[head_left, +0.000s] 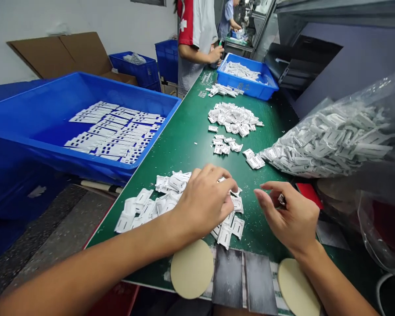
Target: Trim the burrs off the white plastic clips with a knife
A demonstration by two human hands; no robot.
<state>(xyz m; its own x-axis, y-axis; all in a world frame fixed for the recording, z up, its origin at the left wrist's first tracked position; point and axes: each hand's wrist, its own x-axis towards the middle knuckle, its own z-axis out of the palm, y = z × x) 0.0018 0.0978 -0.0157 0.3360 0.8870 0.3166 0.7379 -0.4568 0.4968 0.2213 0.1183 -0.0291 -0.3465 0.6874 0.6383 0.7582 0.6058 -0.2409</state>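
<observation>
My left hand (206,199) rests over a near pile of small white plastic pieces (166,186), its fingers curled down among them. Whatever its fingertips grip is hidden by the hand. Off to the right, my right hand (288,215) is held above the green table with thumb and forefinger apart. Its other fingers are curled around a small dark, shiny object (281,199), mostly covered and too small to name. Several loose white pieces (232,228) lie just below my left hand. Each flat piece has a narrow dark slot.
Left of the green table (184,145) stands a blue bin (131,98) with rows of white strips. Farther back are more white heaps (233,116) and a blue tray (246,90). A clear bag (335,136) bulges at right. Two dark plates (228,276) lie in front. Two people stand beyond.
</observation>
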